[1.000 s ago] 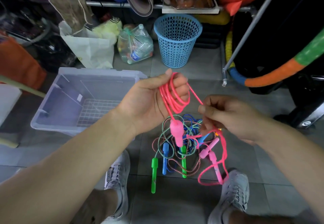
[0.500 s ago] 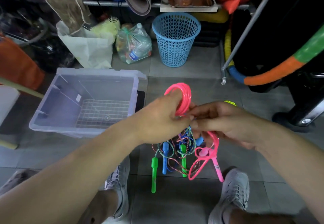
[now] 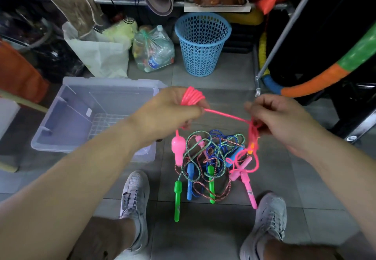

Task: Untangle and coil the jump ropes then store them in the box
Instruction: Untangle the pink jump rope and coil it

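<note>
One clear box (image 3: 67, 121) is set on the floor at about ten o'clock from the tangle (image 3: 211, 158), and no rope is seen inside it. Two hands are held above that pile. The left hand (image 3: 168, 113) is curled, with the pink rope (image 3: 192, 97) wound in several loops round its fingers. The right hand (image 3: 280, 121), at three o'clock from it, is pinching the same rope at the end of a taut strand. If that strand is tugged hard, loops could be dragged off the left fingers, or a snag below tightened. Two green handles (image 3: 177, 200), two blue handles (image 3: 190, 180) and at least three pink handles (image 3: 178, 149) are counted.
</note>
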Demonstrator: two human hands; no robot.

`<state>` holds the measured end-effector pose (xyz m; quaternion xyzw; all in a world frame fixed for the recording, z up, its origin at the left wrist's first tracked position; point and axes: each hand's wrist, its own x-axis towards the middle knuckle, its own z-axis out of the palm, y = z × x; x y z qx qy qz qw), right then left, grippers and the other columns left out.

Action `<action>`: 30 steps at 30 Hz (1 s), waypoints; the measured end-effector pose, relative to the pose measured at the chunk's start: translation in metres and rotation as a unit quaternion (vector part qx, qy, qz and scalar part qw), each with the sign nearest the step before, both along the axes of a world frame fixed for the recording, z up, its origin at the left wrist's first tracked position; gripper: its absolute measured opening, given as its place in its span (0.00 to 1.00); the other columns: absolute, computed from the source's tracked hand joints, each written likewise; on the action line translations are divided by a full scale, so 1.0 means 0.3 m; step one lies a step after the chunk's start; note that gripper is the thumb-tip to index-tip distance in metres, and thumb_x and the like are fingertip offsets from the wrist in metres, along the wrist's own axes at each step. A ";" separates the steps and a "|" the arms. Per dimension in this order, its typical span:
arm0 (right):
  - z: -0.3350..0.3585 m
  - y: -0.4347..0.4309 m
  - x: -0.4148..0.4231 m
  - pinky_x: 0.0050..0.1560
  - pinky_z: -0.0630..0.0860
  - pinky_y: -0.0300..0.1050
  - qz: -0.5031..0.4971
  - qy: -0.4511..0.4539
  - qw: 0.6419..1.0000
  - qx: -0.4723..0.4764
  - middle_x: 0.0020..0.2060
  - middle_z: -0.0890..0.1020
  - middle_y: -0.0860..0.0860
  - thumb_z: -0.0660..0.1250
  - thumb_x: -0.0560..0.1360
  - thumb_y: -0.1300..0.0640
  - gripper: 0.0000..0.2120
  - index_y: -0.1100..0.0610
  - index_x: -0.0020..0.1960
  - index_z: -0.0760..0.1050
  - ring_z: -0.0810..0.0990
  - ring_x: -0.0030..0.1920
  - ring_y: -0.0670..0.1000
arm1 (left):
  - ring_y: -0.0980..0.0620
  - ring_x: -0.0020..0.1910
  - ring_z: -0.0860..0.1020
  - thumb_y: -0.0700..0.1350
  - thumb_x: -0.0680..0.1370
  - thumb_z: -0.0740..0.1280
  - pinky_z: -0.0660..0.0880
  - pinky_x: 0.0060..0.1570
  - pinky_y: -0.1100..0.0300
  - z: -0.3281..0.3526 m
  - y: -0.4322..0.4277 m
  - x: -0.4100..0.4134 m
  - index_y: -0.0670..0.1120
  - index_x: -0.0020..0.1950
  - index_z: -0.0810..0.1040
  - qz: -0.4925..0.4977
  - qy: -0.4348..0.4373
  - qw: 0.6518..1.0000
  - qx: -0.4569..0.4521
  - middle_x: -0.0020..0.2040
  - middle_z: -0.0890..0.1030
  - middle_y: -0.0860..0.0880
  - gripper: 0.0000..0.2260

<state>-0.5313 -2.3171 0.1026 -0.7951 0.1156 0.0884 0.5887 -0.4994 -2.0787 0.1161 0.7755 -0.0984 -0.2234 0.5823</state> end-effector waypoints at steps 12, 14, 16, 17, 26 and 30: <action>0.012 -0.102 0.031 0.26 0.64 0.34 -0.171 -0.095 0.976 0.099 0.25 0.74 0.43 0.73 0.75 0.58 0.06 0.52 0.40 0.79 0.66 0.24 0.43 | 0.52 0.26 0.67 0.39 0.76 0.70 0.70 0.26 0.64 -0.029 0.144 0.085 0.48 0.31 0.72 0.239 -0.026 0.969 0.054 0.27 0.69 0.48 0.15; 0.005 -0.120 0.011 0.29 0.66 0.30 -0.091 -0.128 0.970 -0.186 0.29 0.78 0.47 0.74 0.75 0.52 0.04 0.50 0.42 0.81 0.71 0.28 0.45 | 0.50 0.26 0.68 0.39 0.75 0.70 0.70 0.25 0.65 -0.033 0.178 0.104 0.47 0.33 0.74 0.324 -0.019 0.945 0.032 0.29 0.70 0.48 0.11; 0.010 -0.124 -0.007 0.30 0.66 0.32 -0.037 -0.123 0.946 -0.297 0.29 0.77 0.51 0.72 0.76 0.47 0.11 0.50 0.37 0.79 0.71 0.30 0.48 | 0.49 0.26 0.67 0.40 0.74 0.70 0.69 0.25 0.63 -0.029 0.207 0.115 0.46 0.34 0.74 0.392 -0.007 0.920 -0.011 0.29 0.69 0.48 0.10; 0.010 -0.130 -0.013 0.29 0.65 0.34 -0.023 -0.108 0.939 -0.324 0.28 0.75 0.51 0.70 0.77 0.45 0.14 0.52 0.36 0.78 0.71 0.29 0.49 | 0.49 0.26 0.65 0.40 0.73 0.70 0.68 0.26 0.62 -0.025 0.218 0.119 0.47 0.34 0.73 0.418 -0.002 0.908 -0.036 0.28 0.68 0.48 0.10; -0.043 -0.093 -0.041 0.32 0.71 0.33 0.069 -0.005 0.957 -0.281 0.34 0.83 0.48 0.76 0.73 0.55 0.07 0.55 0.41 0.79 0.79 0.32 0.44 | 0.53 0.20 0.65 0.36 0.77 0.66 0.66 0.29 0.62 -0.009 0.071 0.026 0.43 0.32 0.72 0.331 0.119 0.923 -0.156 0.23 0.70 0.48 0.13; -0.086 -0.065 -0.044 0.29 0.67 0.34 0.123 0.087 0.899 -0.411 0.37 0.81 0.48 0.72 0.76 0.53 0.06 0.56 0.48 0.82 0.75 0.34 0.45 | 0.53 0.21 0.63 0.37 0.78 0.65 0.69 0.28 0.61 0.029 0.014 -0.006 0.44 0.32 0.71 0.281 0.123 0.926 -0.220 0.24 0.69 0.48 0.14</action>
